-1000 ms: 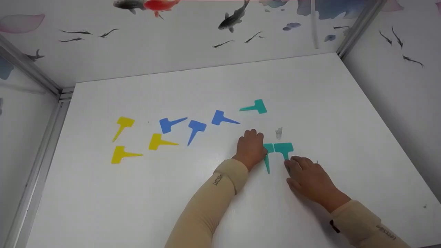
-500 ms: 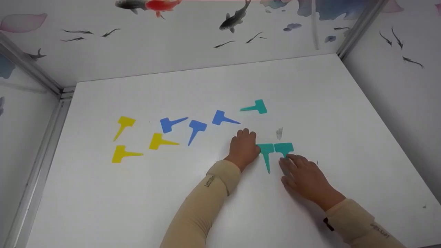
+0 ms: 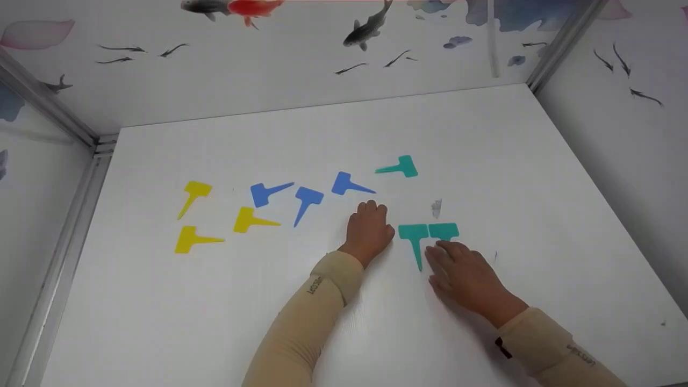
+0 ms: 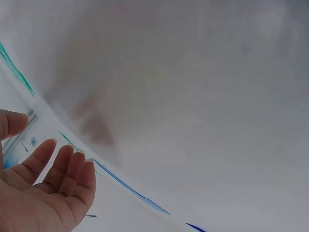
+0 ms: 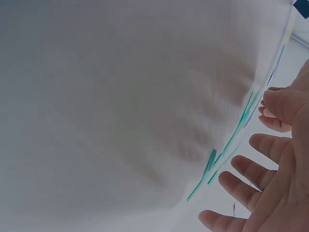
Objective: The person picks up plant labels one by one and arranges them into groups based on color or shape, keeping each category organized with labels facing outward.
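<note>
Two green T-shaped plant labels lie side by side on the white table, their heads nearly meeting: a left one (image 3: 414, 232) and a right one (image 3: 444, 230). My left hand (image 3: 369, 232) is just left of the left label, apart from it; in the left wrist view its fingers (image 4: 60, 169) bend loosely with nothing between them. Over the right label's stem, hiding it, is my right hand (image 3: 473, 277). Its fingers (image 5: 246, 193) are spread and hold nothing in the right wrist view. Whether it touches that label I cannot tell. A third green label (image 3: 406, 166) lies farther back.
Left of the hands lie three blue labels, one nearest the left hand (image 3: 342, 184), and three yellow labels, one in front (image 3: 187, 239). A grey smudge (image 3: 436, 208) marks the table (image 3: 161, 317). Fish-patterned walls (image 3: 295, 75) surround the back and sides.
My left hand has moved left, off the left green label, uncovering its whole head. My right hand has slid slightly left, covering the right label's stem. The labels have stayed put.
</note>
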{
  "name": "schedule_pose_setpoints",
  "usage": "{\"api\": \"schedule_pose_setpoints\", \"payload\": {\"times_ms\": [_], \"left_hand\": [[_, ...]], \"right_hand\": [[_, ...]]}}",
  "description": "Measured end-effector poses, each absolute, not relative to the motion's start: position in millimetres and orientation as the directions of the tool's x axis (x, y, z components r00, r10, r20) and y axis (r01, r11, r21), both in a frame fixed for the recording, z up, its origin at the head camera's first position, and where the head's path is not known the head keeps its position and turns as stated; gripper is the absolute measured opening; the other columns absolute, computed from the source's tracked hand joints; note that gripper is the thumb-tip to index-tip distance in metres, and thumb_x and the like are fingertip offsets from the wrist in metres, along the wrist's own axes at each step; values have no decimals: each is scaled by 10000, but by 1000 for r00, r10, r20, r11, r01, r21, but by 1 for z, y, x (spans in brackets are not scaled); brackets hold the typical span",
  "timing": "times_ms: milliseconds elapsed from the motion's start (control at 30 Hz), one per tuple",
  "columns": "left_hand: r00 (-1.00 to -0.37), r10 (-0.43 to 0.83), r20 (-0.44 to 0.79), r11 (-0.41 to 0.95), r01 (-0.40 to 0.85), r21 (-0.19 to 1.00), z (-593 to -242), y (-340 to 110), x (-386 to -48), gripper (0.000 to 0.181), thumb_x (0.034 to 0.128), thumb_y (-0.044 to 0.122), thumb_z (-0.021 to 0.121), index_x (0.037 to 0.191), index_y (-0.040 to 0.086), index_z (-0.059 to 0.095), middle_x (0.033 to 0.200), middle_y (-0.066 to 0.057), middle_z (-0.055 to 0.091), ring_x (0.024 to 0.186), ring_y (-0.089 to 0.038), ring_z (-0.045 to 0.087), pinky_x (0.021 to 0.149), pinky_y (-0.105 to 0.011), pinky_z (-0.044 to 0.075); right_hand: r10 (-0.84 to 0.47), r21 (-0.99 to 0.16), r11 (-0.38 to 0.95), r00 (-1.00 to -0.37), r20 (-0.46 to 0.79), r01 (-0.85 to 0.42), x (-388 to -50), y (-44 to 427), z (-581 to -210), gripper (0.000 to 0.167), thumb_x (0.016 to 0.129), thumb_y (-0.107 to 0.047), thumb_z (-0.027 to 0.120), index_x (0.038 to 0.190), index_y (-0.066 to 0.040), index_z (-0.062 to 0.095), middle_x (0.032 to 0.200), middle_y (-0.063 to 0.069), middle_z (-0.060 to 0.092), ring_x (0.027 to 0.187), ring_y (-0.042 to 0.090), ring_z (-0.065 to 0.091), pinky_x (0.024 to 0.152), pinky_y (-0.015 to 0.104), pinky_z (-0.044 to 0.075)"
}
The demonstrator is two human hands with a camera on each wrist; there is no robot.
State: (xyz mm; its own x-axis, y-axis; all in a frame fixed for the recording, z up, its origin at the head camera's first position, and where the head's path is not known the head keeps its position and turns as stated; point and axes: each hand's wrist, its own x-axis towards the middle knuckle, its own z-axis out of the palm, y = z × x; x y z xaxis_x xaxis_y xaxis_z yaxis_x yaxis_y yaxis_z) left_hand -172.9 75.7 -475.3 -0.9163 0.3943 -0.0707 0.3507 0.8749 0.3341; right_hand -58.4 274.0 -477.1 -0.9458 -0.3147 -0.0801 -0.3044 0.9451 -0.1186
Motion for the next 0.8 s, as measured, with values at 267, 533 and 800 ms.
{"api": "schedule_pose_setpoints", "payload": {"times_ms": [267, 533, 800], "left_hand": [[-925, 370, -82, 886, 325, 332, -473, 69, -180, 333, 942, 242, 550, 1212, 51, 589, 1111, -91, 570, 1028, -216, 507, 898, -356, 491], [-929, 359, -91, 896, 316, 313, -468, 67, -188, 346, 949, 236, 549, 1238, 48, 582, 1142, -103, 577, 1061, -221, 519, 910, -360, 493], [-931, 361, -59, 898, 330, 290, -463, 66, -198, 339, 943, 195, 533, 1237, 33, 585, 1178, -121, 588, 1098, -235, 534, 916, -369, 500]], "right_hand": [[-356, -80, 933, -931, -78, -350, -63, 268, -478, 570, 912, -321, 641, 1405, -94, 468, 1366, 138, 503, 1281, 322, 442, 971, 540, 445], [-373, -49, 928, -924, -88, -370, -64, 266, -477, 575, 898, -334, 661, 1390, -97, 486, 1354, 130, 524, 1272, 319, 457, 954, 543, 454], [-396, -35, 918, -913, -102, -394, -63, 266, -480, 606, 892, -362, 671, 1404, -102, 475, 1364, 126, 522, 1273, 322, 453, 950, 561, 453]]}}
